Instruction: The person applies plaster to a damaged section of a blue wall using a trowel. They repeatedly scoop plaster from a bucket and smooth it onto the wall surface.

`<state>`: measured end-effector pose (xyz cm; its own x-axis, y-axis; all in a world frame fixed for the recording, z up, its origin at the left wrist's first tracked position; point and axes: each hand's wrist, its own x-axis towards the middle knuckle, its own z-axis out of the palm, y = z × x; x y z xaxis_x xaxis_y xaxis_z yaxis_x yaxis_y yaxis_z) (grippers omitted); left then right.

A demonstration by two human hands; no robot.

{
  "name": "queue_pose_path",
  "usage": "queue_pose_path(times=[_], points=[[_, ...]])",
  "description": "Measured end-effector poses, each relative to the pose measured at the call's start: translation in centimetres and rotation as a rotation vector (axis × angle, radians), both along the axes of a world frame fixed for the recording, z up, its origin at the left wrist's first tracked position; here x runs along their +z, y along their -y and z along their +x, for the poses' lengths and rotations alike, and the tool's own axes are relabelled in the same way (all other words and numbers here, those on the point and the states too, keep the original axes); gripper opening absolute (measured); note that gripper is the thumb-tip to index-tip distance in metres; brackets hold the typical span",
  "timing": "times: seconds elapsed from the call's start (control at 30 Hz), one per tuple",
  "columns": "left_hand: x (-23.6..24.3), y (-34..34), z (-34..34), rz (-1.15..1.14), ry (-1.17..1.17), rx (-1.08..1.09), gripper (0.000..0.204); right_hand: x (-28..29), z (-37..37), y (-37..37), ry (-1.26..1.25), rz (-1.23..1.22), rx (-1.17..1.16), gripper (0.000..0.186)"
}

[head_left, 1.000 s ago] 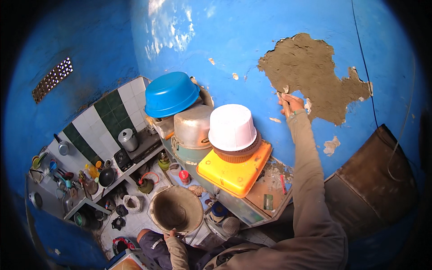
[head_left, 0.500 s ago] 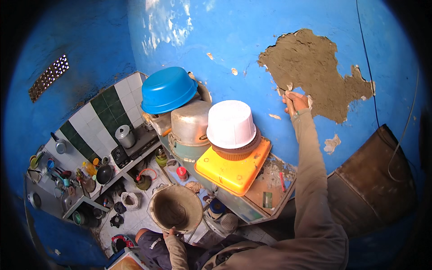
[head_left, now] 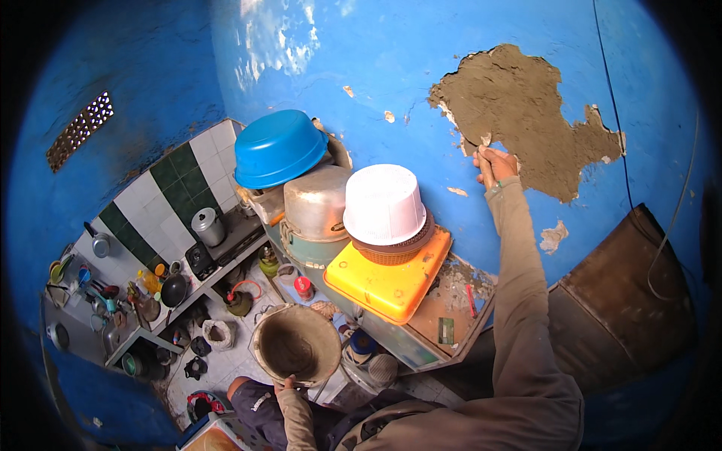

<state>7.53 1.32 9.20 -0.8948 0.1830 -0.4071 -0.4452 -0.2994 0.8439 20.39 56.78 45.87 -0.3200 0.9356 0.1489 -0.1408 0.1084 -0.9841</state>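
My right hand is raised to the blue wall, at the lower left edge of a rough patch of wet grey-brown mortar. Its fingers are closed on a small tool with a pale, mortar-smeared blade; its exact kind is mostly hidden by the fingers. Down by my knees, my left hand grips the near rim of a mortar-stained bucket. The bucket is tilted so that its inside shows, with a little dark mortar at the bottom.
Between my arms stands a cabinet bearing a yellow tray, a white basket, pots and a blue basin. A brown panel leans at the right; a cable hangs there. The kitchen counter lies left.
The bucket in my left hand has shifted slightly to the right and up. My right hand stays at the mortar's edge with the small tool, nearly still; the view has shifted slightly.
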Motion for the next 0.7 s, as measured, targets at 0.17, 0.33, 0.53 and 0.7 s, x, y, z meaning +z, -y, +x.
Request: queue_pose_path(times=[0.17, 0.33, 0.53, 0.7], points=[[1.2, -0.2, 0.5, 0.003, 0.015, 0.018, 0.044, 0.7, -0.4, 0.6, 0.041, 0.003, 0.006, 0.025], [0.5, -0.2, 0.5, 0.021, 0.01, 0.037, 0.044, -0.9, 0.1, 1.6, -0.004, 0.041, -0.063, 0.023], [-0.9, 0.4, -0.1, -0.009, -0.005, -0.008, 0.041, -3.1, 0.1, 1.8, 0.024, 0.153, -0.111, 0.021], [-0.1, 0.3, 0.3, 0.012, 0.036, 0.001, 0.044, -3.9, -0.9, 3.1, 0.096, 0.169, -0.125, 0.018]])
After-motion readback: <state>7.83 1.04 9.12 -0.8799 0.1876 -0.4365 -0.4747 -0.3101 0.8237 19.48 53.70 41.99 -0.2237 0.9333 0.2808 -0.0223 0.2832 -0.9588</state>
